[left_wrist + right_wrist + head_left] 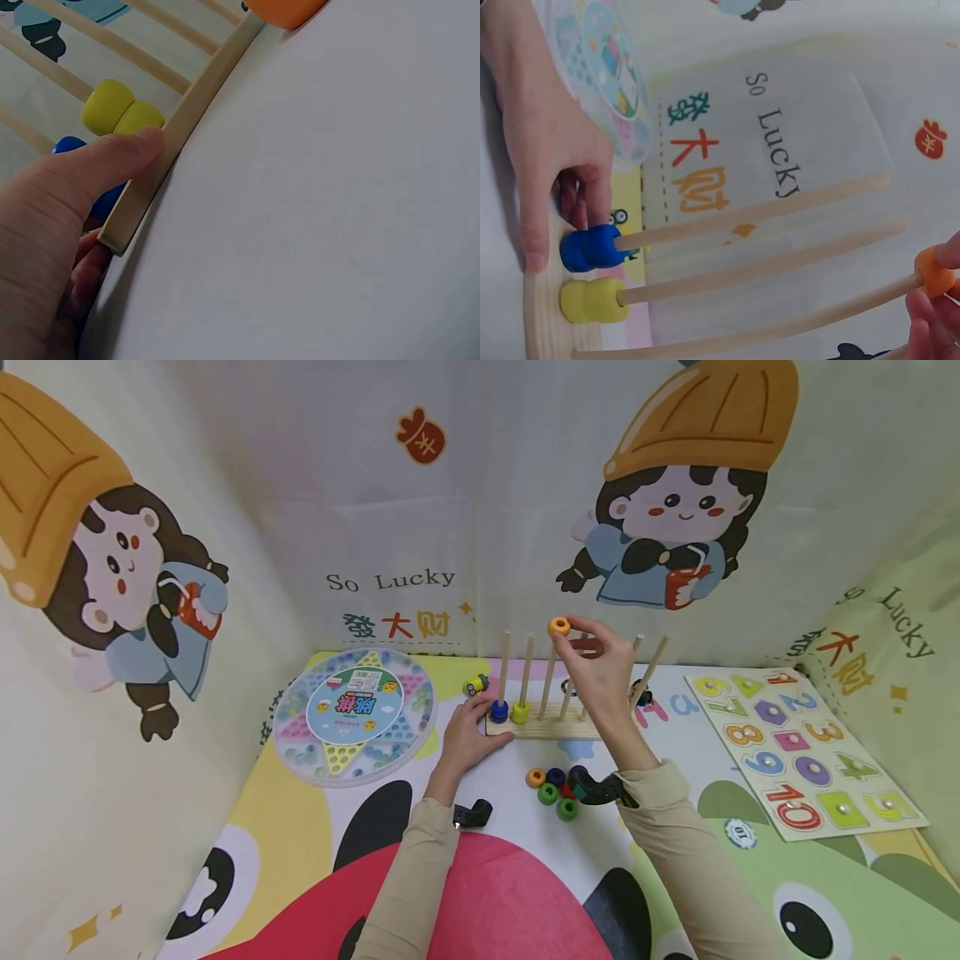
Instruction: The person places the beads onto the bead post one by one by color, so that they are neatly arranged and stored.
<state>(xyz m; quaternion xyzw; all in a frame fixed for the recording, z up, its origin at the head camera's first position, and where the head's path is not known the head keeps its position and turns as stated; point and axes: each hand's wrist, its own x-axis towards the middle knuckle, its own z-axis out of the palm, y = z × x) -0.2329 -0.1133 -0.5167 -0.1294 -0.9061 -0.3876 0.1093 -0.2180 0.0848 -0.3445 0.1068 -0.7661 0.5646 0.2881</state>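
A wooden peg rack (540, 731) stands on the table with a row of upright pegs. Its left end is gripped by my left hand (471, 739), thumb along the front edge and fingers behind. Two blue beads (592, 249) are stacked on the first peg, and two yellow beads (595, 301) on the second. High over the rack, my right hand (603, 675) pinches an orange bead (934, 271) between thumb and fingers. In the right wrist view this bead is right at the tip of the third peg (817, 321).
Several loose beads (567, 810), green, orange, dark blue and red, lie in front of the rack. A round Chinese checkers board (431, 710) is on the left, a number puzzle board (806, 752) on the right. A small yellow toy (476, 684) sits behind the rack.
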